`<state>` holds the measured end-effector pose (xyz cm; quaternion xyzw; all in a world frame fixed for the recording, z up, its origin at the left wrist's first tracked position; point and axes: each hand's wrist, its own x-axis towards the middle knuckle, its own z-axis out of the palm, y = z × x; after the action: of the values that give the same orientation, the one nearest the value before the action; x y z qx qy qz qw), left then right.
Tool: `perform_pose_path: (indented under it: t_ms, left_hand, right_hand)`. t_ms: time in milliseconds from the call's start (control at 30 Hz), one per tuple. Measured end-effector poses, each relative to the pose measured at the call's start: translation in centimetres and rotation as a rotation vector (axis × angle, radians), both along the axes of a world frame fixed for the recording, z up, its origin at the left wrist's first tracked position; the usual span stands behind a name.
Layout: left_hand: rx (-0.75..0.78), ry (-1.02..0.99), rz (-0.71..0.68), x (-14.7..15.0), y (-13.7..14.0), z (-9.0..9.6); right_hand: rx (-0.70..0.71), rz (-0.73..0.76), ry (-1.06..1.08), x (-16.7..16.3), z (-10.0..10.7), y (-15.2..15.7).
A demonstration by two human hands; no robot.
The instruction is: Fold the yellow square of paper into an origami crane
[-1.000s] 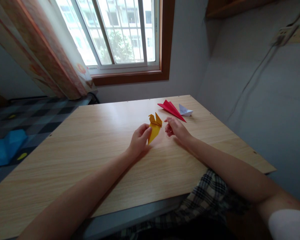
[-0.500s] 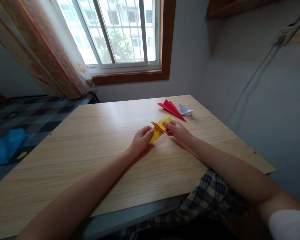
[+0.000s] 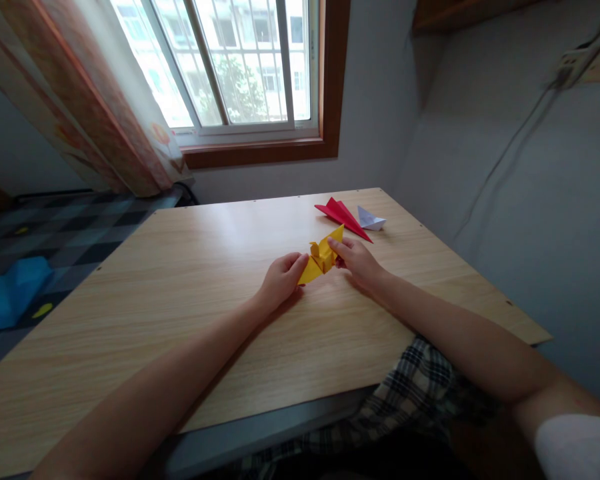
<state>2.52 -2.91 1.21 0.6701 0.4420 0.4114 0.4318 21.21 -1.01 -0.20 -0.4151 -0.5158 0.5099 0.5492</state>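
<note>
A yellow origami crane [image 3: 324, 256] is stretched between my two hands, a little above the wooden table. My left hand [image 3: 284, 275] pinches its near left wing between thumb and fingers. On the other side, my right hand [image 3: 356, 259] grips the far right wing, thumb on top. The folded middle of the crane has opened out, and a small bent point sticks up at its left. Fingers cover parts of both wings. Just beyond my right hand lie a red paper plane [image 3: 344, 217] and a small white paper boat [image 3: 371, 219].
The pale wooden table [image 3: 190, 280] reaches back toward the window wall. To the left, a blue folded paper [image 3: 15, 290] lies on a checked cloth [image 3: 65, 233]. A cable [image 3: 500, 163] runs down the right wall from a socket.
The crane's two wings have been drawn farther apart, and its narrow folded middle has spread wider. My right hand has shifted slightly, keeping its hold, and my left hand still pinches its wing.
</note>
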Motion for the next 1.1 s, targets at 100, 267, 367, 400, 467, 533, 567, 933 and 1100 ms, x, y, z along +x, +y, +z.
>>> perform_pose_path:
  t_ms: [100, 267, 367, 400, 467, 533, 567, 933, 1100]
  left_hand:
    - [-0.014, -0.007, -0.012, 0.02, -0.04, 0.12]
    - [-0.021, -0.007, -0.005, -0.03, 0.13, -0.07]
    - [-0.021, -0.006, 0.004, -0.08, 0.27, -0.36]
    - [-0.024, -0.014, 0.008, -0.09, 0.31, -0.46]
    - [-0.025, -0.030, 0.015, -0.10, 0.38, -0.63]
    - [-0.018, -0.034, 0.020, -0.09, 0.44, -0.74]
    - [-0.011, -0.034, 0.023, -0.07, 0.46, -0.75]
    - [0.030, -0.109, 0.061, 0.07, 0.38, -0.56]
    - [0.041, -0.082, 0.042, -0.03, 0.55, -0.67]
  right_hand:
    - [-0.026, -0.016, 0.020, 0.14, -0.25, 0.35]
    - [-0.037, -0.045, 0.055, 0.25, -0.40, 0.58]
    - [-0.023, -0.059, 0.058, 0.27, -0.31, 0.50]
    - [-0.019, -0.066, 0.056, 0.28, -0.29, 0.49]
    - [-0.020, -0.085, 0.057, 0.29, -0.33, 0.51]
    - [-0.029, -0.105, 0.066, 0.30, -0.43, 0.62]
    - [-0.035, -0.114, 0.071, 0.29, -0.50, 0.68]
    - [-0.083, -0.154, 0.112, 0.28, -0.74, 0.88]
    - [-0.062, -0.149, 0.102, 0.42, -0.90, 1.11]
